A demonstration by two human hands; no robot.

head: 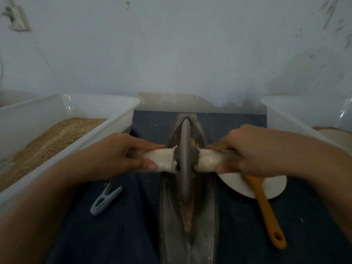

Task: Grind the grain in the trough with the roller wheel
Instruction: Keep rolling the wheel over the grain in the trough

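Observation:
A long grey metal trough (167, 210) runs away from me down the middle of a dark cloth. Brown grain (187, 212) lies along its groove. The grey roller wheel (185, 149) stands upright on edge in the groove, near the trough's far half. A white-wrapped axle (164, 161) sticks out on both sides of the wheel. My left hand (123, 151) grips the left end of the axle. My right hand (247, 147) grips the right end. Both palms face down.
A white plastic tub (57, 103) of grain stands at the left, another white tub (285, 109) at the right. A grey clothes peg (105, 200) lies left of the trough. An orange-handled spatula (266, 210) rests on a white disc (270, 187) to the right. A wall rises close behind.

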